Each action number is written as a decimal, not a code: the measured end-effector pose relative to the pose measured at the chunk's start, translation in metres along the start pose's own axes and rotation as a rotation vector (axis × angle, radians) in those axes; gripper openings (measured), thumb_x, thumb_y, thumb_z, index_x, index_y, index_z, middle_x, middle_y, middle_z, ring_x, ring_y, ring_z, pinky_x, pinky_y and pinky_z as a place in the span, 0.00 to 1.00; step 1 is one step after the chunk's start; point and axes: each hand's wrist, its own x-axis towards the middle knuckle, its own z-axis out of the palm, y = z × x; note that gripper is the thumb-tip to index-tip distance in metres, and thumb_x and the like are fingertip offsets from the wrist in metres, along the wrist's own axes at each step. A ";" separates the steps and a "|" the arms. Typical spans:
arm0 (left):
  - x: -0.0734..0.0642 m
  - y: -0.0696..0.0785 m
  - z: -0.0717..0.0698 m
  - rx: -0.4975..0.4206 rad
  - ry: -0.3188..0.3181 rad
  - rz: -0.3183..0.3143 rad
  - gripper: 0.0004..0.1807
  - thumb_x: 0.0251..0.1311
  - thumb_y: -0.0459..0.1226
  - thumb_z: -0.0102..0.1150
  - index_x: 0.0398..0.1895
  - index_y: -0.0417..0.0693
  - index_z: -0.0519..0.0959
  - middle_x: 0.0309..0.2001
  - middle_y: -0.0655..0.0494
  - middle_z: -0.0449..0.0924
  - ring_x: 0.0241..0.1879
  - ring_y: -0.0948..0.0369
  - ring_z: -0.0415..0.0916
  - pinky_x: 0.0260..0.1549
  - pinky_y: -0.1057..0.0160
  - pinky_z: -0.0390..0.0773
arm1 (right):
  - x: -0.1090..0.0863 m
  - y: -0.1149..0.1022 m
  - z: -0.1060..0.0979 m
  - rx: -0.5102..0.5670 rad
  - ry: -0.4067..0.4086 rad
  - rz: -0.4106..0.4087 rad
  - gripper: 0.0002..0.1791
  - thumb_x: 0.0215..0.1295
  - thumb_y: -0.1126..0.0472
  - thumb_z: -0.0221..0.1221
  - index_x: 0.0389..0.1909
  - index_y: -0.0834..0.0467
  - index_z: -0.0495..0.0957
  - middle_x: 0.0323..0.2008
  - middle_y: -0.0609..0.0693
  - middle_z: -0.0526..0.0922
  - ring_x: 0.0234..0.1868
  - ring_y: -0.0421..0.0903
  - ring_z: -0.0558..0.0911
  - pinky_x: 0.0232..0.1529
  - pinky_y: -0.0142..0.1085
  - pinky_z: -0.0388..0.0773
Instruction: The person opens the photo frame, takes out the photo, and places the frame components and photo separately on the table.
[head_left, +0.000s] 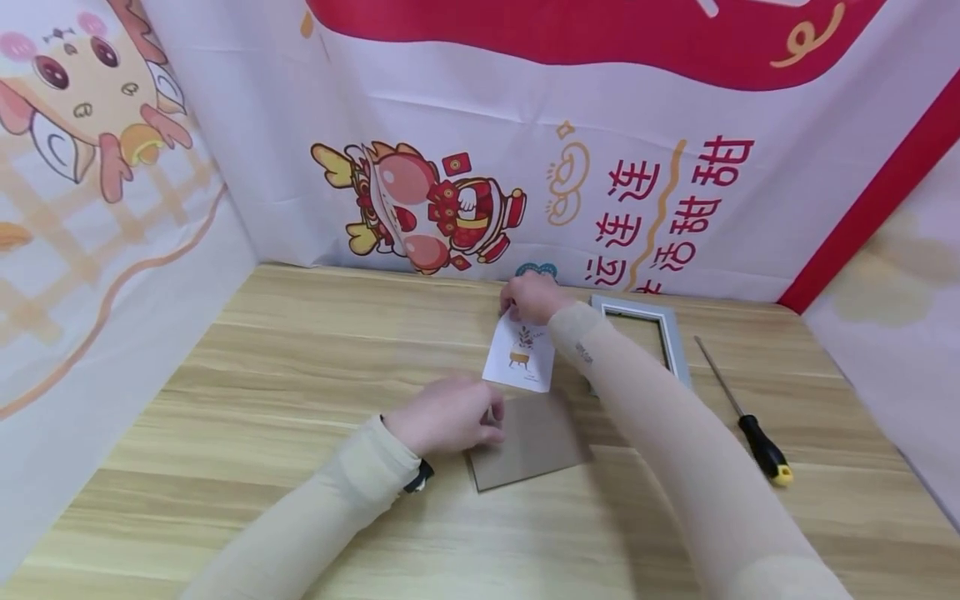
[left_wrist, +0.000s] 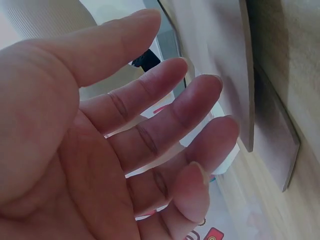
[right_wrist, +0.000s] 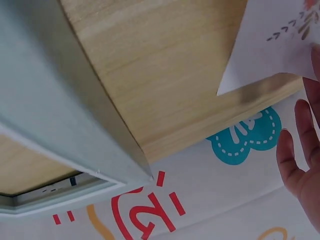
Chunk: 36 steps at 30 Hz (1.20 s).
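Note:
My right hand (head_left: 534, 297) pinches the far edge of a white card (head_left: 517, 360) printed with a potted plant. Its near end lies just beyond a flat brown backing board (head_left: 536, 442). In the right wrist view, the card (right_wrist: 265, 55) lifts slightly off the table beside the fingers. My left hand (head_left: 450, 414) hovers at the board's left side, fingers loosely bent with nothing between them. From the left wrist, two overlapping board pieces show, a nearer one (left_wrist: 227, 65) and one behind (left_wrist: 275, 130). Any touch between that hand and the board cannot be made out.
A pale grey picture frame (head_left: 681, 354) lies right of the card, partly hidden by my right sleeve. Farther right is a screwdriver (head_left: 761, 442) with a black and yellow handle. A printed cloth (head_left: 450, 83) hangs along the wooden table's (head_left: 300, 350) back edge.

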 end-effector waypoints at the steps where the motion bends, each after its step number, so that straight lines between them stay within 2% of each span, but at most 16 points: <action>1: 0.000 0.001 0.001 0.004 0.001 0.004 0.09 0.59 0.45 0.69 0.35 0.51 0.85 0.26 0.66 0.77 0.27 0.65 0.73 0.31 0.64 0.75 | 0.001 0.000 0.001 0.000 0.006 -0.003 0.10 0.62 0.64 0.67 0.39 0.44 0.85 0.42 0.43 0.83 0.48 0.47 0.75 0.61 0.50 0.65; 7: 0.000 0.003 0.004 0.029 0.013 0.031 0.07 0.59 0.44 0.70 0.33 0.53 0.84 0.26 0.66 0.77 0.27 0.66 0.73 0.32 0.64 0.75 | 0.005 0.001 0.006 -0.008 0.070 0.000 0.15 0.61 0.62 0.68 0.47 0.44 0.85 0.42 0.43 0.84 0.49 0.47 0.75 0.63 0.52 0.64; 13: 0.000 0.007 0.008 0.023 0.022 0.064 0.07 0.59 0.43 0.70 0.33 0.52 0.84 0.27 0.66 0.77 0.28 0.67 0.73 0.31 0.65 0.75 | -0.002 0.003 0.008 -0.060 0.100 0.050 0.26 0.58 0.56 0.71 0.59 0.45 0.79 0.56 0.47 0.81 0.62 0.54 0.70 0.67 0.61 0.56; 16: -0.001 0.008 0.008 0.025 0.026 0.075 0.07 0.58 0.43 0.70 0.33 0.51 0.84 0.28 0.64 0.78 0.28 0.66 0.73 0.31 0.64 0.75 | -0.011 0.003 0.004 -0.075 0.119 0.053 0.23 0.57 0.55 0.71 0.56 0.46 0.81 0.54 0.47 0.82 0.60 0.54 0.71 0.66 0.61 0.57; 18: -0.001 0.009 0.008 0.035 0.026 0.070 0.08 0.58 0.43 0.71 0.33 0.51 0.84 0.28 0.64 0.78 0.28 0.66 0.73 0.31 0.64 0.75 | -0.020 0.004 -0.004 -0.077 0.153 0.043 0.18 0.59 0.55 0.70 0.51 0.47 0.83 0.49 0.46 0.84 0.55 0.52 0.74 0.63 0.58 0.63; 20: -0.001 0.009 0.008 0.051 0.027 0.065 0.09 0.57 0.44 0.71 0.34 0.51 0.84 0.28 0.63 0.78 0.29 0.65 0.72 0.31 0.63 0.75 | -0.034 0.004 -0.016 -0.054 0.205 0.033 0.13 0.61 0.55 0.69 0.47 0.50 0.86 0.44 0.46 0.85 0.49 0.50 0.77 0.58 0.52 0.69; 23: 0.000 0.010 0.009 0.084 0.028 0.052 0.10 0.57 0.46 0.71 0.36 0.52 0.84 0.31 0.61 0.78 0.31 0.63 0.72 0.32 0.62 0.74 | -0.062 0.007 -0.034 0.043 0.269 0.042 0.10 0.64 0.56 0.67 0.44 0.53 0.86 0.38 0.47 0.85 0.41 0.47 0.79 0.48 0.45 0.74; 27: 0.002 0.009 0.012 0.123 0.037 0.052 0.13 0.56 0.48 0.72 0.38 0.53 0.84 0.36 0.59 0.77 0.36 0.60 0.71 0.35 0.61 0.73 | -0.108 0.014 -0.052 0.207 0.314 0.085 0.08 0.65 0.57 0.65 0.43 0.54 0.85 0.36 0.48 0.84 0.38 0.47 0.79 0.42 0.42 0.77; 32: 0.001 0.008 0.013 0.137 0.050 0.048 0.15 0.54 0.48 0.73 0.40 0.52 0.85 0.38 0.57 0.77 0.38 0.59 0.72 0.38 0.59 0.74 | -0.167 0.026 -0.049 0.316 0.343 0.125 0.08 0.67 0.58 0.63 0.43 0.56 0.85 0.37 0.49 0.83 0.39 0.48 0.79 0.42 0.44 0.78; 36: 0.000 0.007 0.014 0.144 0.060 0.033 0.18 0.52 0.48 0.74 0.43 0.50 0.85 0.40 0.56 0.77 0.40 0.58 0.73 0.41 0.58 0.75 | -0.204 0.034 -0.036 0.302 0.321 0.139 0.08 0.67 0.60 0.63 0.42 0.58 0.85 0.34 0.50 0.83 0.36 0.48 0.78 0.40 0.43 0.78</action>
